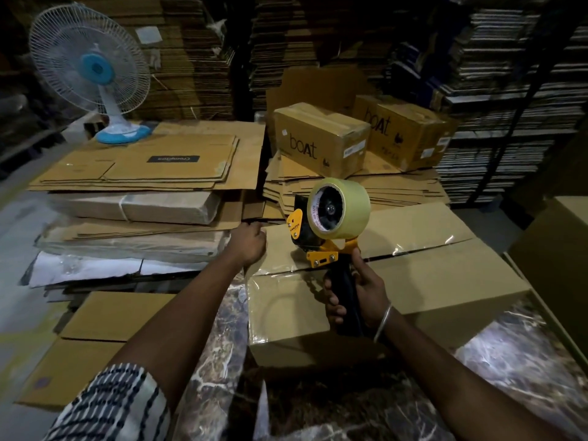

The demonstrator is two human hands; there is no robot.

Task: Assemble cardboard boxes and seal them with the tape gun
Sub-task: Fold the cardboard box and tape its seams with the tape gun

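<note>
- A box (413,272) lies on a marbled table (509,361), flaps closed, with shiny tape along part of the centre seam.
- The right hand (359,297) is wrapped tight around the handle of the tape gun (327,230), whose head sits at the seam near the box's left end.
- The left hand (249,241) curls over the box's far left corner, steadying it.
- Risk: if the left hand lets the box shift, the tape may wander off the seam.
- Risk: a tilted gun may wrinkle the tape or leave it unstuck.
</note>
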